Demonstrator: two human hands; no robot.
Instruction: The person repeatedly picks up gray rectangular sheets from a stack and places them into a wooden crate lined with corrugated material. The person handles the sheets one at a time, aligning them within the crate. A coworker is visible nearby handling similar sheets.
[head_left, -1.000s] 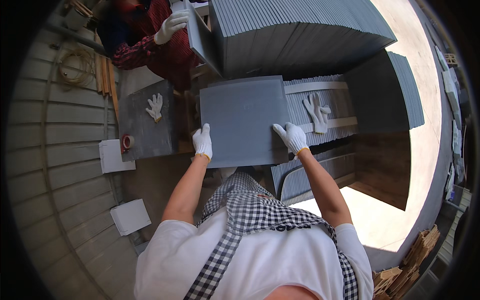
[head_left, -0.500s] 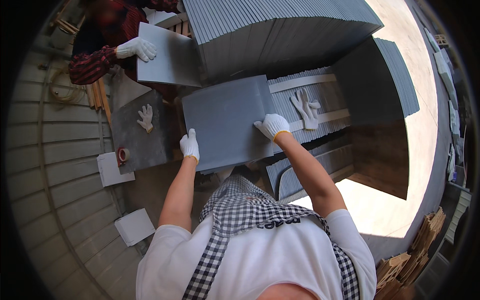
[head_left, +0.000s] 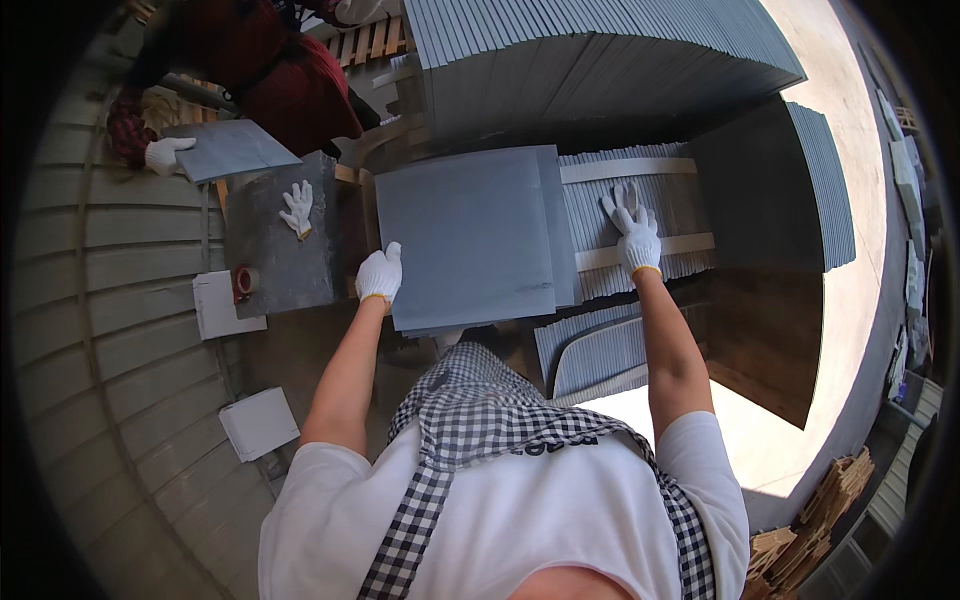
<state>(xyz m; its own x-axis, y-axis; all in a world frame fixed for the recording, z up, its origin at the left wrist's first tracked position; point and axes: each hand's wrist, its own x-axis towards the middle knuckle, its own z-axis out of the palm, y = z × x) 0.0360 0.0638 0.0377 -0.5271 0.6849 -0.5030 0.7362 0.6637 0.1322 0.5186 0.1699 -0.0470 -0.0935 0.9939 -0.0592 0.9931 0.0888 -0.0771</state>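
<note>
A stack of large flat grey tiles [head_left: 470,235] lies in front of me, its top one slightly offset from those below. My left hand [head_left: 379,274], in a white knit glove, is closed at the left edge of the top tile, thumb up. Away from the stack, my right hand [head_left: 637,238] rests on a loose white glove [head_left: 618,197] that lies over a row of upright tiles [head_left: 590,225]. Its fingers look closed on the lower part of that glove, whose own fingers stick out beyond; the overlap partly hides the grip.
At upper left a co-worker in a red apron holds a grey tile [head_left: 235,148] with a gloved hand [head_left: 168,155]. A dark board [head_left: 290,265] carries a glove [head_left: 298,208] and a tape roll [head_left: 245,283]. Tall tile rows [head_left: 600,90] stand behind; a dark panel [head_left: 755,185] stands at right.
My right hand has left the tile stack and moved right onto the loose glove. My left hand stays at the left edge. The co-worker has carried a tile leftward, over the dark board.
</note>
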